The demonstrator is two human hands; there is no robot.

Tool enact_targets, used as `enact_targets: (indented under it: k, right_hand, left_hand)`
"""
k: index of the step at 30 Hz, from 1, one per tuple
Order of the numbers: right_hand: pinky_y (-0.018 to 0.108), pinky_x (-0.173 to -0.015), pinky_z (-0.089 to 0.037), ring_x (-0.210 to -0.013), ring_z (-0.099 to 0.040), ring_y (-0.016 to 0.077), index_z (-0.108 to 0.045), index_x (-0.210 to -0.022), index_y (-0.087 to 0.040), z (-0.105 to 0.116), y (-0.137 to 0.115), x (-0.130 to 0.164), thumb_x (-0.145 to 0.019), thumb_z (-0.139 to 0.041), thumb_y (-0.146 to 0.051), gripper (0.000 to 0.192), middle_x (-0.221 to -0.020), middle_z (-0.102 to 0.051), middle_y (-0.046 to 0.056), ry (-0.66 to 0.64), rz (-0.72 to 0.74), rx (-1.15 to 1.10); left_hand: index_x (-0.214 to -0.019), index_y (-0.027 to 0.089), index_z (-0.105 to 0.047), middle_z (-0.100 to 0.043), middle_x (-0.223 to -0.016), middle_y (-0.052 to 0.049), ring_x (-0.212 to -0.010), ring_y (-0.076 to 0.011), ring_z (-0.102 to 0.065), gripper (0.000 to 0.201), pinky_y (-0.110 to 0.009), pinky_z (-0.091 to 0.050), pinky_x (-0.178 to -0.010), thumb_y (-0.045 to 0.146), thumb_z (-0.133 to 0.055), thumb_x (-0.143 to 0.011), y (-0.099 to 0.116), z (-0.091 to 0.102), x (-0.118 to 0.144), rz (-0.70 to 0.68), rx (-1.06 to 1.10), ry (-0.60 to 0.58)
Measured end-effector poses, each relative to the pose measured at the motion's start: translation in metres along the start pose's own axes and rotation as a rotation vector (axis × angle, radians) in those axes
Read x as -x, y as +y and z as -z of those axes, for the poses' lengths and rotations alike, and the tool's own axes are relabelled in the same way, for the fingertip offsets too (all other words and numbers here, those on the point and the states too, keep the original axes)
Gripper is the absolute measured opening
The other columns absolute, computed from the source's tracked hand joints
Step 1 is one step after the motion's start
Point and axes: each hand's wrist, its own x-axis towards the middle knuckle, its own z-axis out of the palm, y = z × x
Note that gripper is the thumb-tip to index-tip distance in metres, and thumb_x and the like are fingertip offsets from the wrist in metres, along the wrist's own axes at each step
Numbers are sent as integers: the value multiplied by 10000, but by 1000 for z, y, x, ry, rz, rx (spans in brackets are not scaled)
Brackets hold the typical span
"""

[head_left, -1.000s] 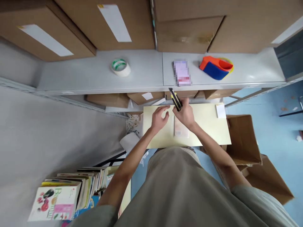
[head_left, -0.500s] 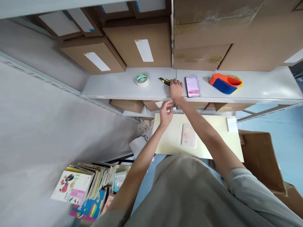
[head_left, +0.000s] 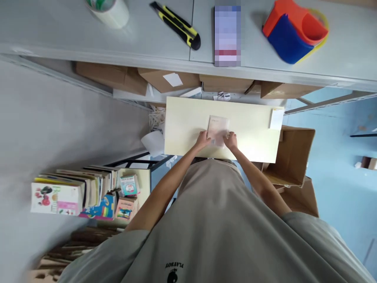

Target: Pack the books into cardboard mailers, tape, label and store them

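A pale pink book (head_left: 218, 126) lies on the cream tabletop (head_left: 185, 122). My left hand (head_left: 203, 140) grips its left edge, thumb over the cover. At the lower right edge, my right hand (head_left: 231, 140) holds it with thumb and fingers closed. On the grey shelf above rests a yellow and black utility knife (head_left: 178, 25), apart from both hands. To the knife's right is a phone (head_left: 227, 35) with its screen lit and blurred out.
A tape roll (head_left: 113, 13) and an orange and blue tape dispenser (head_left: 294, 31) sit on the shelf. White cards (head_left: 276, 119) lie at the table's right end. Stacked books (head_left: 55, 198) stand lower left; an open cardboard box (head_left: 294, 157) is at right.
My right hand has left the utility knife on the shelf and come down to the book. My left hand has also moved down onto the book. The view has tilted downward.
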Motion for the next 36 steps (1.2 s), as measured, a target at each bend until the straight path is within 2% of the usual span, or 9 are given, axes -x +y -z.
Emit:
enact_targets:
  k: [4, 7, 10, 15, 20, 23, 27, 31, 36]
  right_hand:
    - [438, -1055, -653, -1211, -757, 305, -651, -1361, -137, -9, 20, -16, -997, -628, -420, 461, -1386, -745, 245, -48, -27, -106]
    - [393, -938, -661, -1092, -744, 278, -659, -1231, -198, -6, 29, -24, -957, -693, -541, 441, -1154, -773, 129, -60, -39, -206]
    - [373, -833, -650, -935, -707, 249, -611, -1073, -260, 10, 42, -28, -884, -761, -622, 435, -956, -739, 43, -94, -32, -320]
    - [368, -809, -651, -884, -700, 223, -583, -1031, -282, 44, 54, -31, -778, -827, -706, 550, -915, -763, 15, -148, 60, -487]
    - [353, -759, -639, -837, -684, 220, -628, -970, -268, 82, 58, -39, -728, -867, -710, 557, -812, -737, -16, -165, 125, -524]
    - [348, -738, -635, -817, -681, 219, -648, -949, -260, 108, 61, -39, -723, -883, -738, 578, -781, -730, -20, -177, 150, -536]
    - [369, -764, -637, -840, -704, 235, -696, -1008, -241, 150, 55, -27, -710, -894, -819, 679, -879, -792, 27, -209, 247, -582]
    - [382, -808, -650, -907, -744, 257, -756, -1112, -215, 196, 38, -7, -788, -894, -795, 678, -1030, -847, 73, -240, 392, -625]
    - [385, -786, -643, -903, -753, 266, -770, -1110, -216, 240, 21, 9, -864, -890, -747, 597, -1045, -847, 81, -240, 490, -625]
  left_hand:
    - [-1272, 153, -761, -760, -1340, -196, -1471, -415, -653, 444, -595, -527, -1345, 77, -794, -835, 2, -17, -5, 28, -35, 22]
    - [-1287, 156, -764, -738, -1324, -176, -1430, -390, -665, 476, -543, -539, -1328, 95, -809, -817, 7, -29, -5, 37, -39, 19]
    - [-1270, 135, -779, -732, -1333, -171, -1249, -325, -744, 432, -460, -619, -1207, 121, -793, -838, 17, -49, -2, 43, -22, -20]
    - [-1197, 129, -819, -786, -1238, -170, -1172, -326, -783, 349, -470, -661, -1144, 111, -743, -858, 41, -75, 0, 7, -7, -46]
    - [-1497, 141, -747, -691, -1610, -260, -1649, -430, -575, 591, -654, -456, -1428, 166, -739, -907, 48, -61, -2, -44, -60, 126]
    - [-1596, 118, -682, -585, -1777, -297, -1791, -432, -442, 677, -670, -360, -1489, 223, -774, -933, 53, -54, -7, -28, -88, 156]
    - [-1676, 103, -630, -592, -1794, -319, -1751, -435, -536, 695, -638, -425, -1453, 294, -736, -1016, 72, -61, -17, 20, -73, 120]
    - [-1706, 198, -643, -657, -1780, -211, -1728, -370, -580, 651, -565, -505, -1410, 283, -631, -1061, 103, -64, -21, -33, 32, 138]
    - [-1577, 246, -720, -777, -1595, -149, -1545, -310, -711, 538, -519, -601, -1314, 225, -530, -1074, 151, -51, -12, -213, 129, 511]
